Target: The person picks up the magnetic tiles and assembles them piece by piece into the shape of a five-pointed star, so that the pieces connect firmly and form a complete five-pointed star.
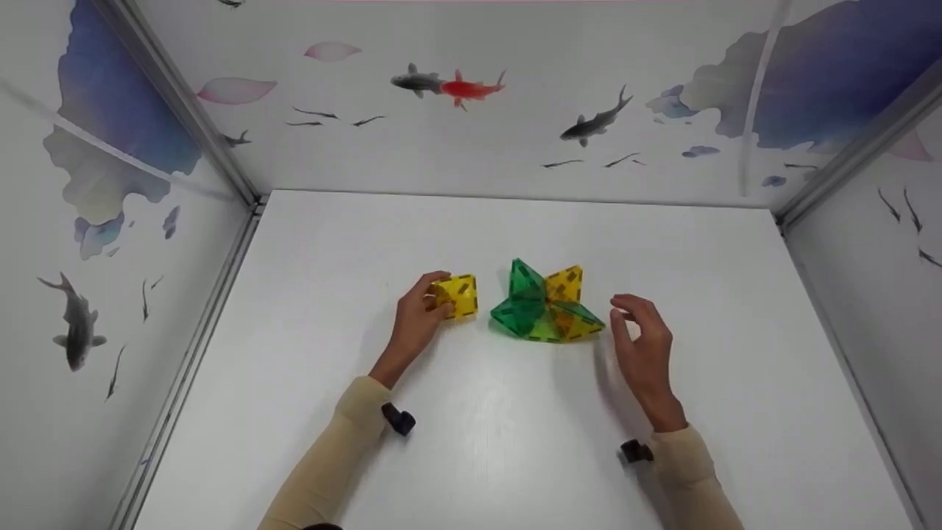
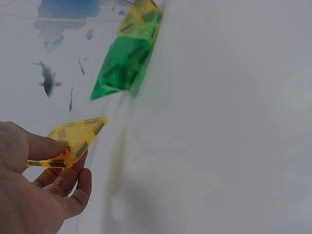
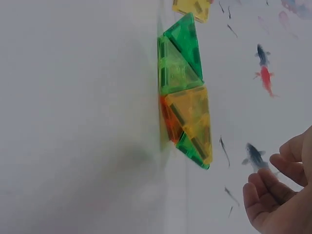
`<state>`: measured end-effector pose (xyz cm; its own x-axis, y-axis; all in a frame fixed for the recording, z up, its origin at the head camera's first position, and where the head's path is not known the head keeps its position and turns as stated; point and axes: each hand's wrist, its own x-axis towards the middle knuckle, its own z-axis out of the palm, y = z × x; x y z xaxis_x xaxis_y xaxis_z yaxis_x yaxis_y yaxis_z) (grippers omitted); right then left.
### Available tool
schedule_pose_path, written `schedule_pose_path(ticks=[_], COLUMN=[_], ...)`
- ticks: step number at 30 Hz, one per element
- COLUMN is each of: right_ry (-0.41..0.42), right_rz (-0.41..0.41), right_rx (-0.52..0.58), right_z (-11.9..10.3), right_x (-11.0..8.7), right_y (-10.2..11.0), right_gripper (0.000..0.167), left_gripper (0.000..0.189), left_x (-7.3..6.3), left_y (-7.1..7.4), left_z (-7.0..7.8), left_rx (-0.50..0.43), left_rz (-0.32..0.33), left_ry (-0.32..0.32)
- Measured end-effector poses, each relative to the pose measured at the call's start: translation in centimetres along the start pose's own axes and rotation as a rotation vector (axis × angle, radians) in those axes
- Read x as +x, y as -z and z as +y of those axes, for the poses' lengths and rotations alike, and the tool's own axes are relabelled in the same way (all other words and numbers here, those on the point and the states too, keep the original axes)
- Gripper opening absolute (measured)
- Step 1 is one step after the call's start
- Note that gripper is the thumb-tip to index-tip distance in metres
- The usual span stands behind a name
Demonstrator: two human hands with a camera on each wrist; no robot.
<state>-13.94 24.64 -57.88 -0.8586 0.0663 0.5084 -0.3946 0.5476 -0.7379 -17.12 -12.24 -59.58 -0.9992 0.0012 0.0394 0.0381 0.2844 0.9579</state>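
My left hand [image 1: 418, 316] pinches a yellow see-through magnetic tile [image 1: 464, 297] between thumb and fingers, left of the built piece. From the left wrist view the yellow tile [image 2: 83, 136] is held up off the table, tilted. Beside it on the table sits a star-like construction of magnetic tiles [image 1: 544, 305], dark green at left, light green at the front, yellow and orange at right. My right hand [image 1: 645, 350] hovers just right of the construction, fingers loosely bent and holding nothing. In the right wrist view the construction [image 3: 187, 117] stands apart from the right hand [image 3: 282, 195].
A white table [image 1: 471, 442] lies under the hands. White panels printed with fish and blue washes rise at the back [image 1: 515, 147], left [image 1: 44, 243] and right [image 1: 883, 294], meeting at grey metal frame strips.
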Motion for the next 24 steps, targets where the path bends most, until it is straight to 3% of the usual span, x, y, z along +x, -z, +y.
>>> schedule_pose_path(ticks=[5, 11, 14, 18, 24], right_ry=[0.164, 0.195, 0.157, 0.057, -0.087], right_rz=[-0.148, -0.4, -0.449, -0.472, -0.465], right_rx=[0.087, 0.123, 0.158, 0.24, 0.407], right_z=[-2.3, -4.0, -4.0, -3.6, -3.1], right_x=[-0.9, -1.9, -2.2, -2.6, -3.1], right_y=[-1.7, -3.2, -3.6, -3.8, -3.6], right_gripper=[0.026, 0.05, 0.056, 0.051, 0.041], left_gripper=[0.056, 0.058, 0.056, 0.055, 0.05], left_x=[-2.0, -4.0, -4.4, -4.3, -4.1], left_y=[-1.4, -4.1, -5.1, -5.8, -6.4], left_z=[2.0, 3.4, 3.8, 4.3, 4.3], left_rx=[-0.124, -0.16, -0.159, -0.207, -0.292], left_rz=[-0.118, -0.257, -0.298, -0.344, -0.377], left_ry=[0.014, -0.012, -0.049, -0.08, -0.07])
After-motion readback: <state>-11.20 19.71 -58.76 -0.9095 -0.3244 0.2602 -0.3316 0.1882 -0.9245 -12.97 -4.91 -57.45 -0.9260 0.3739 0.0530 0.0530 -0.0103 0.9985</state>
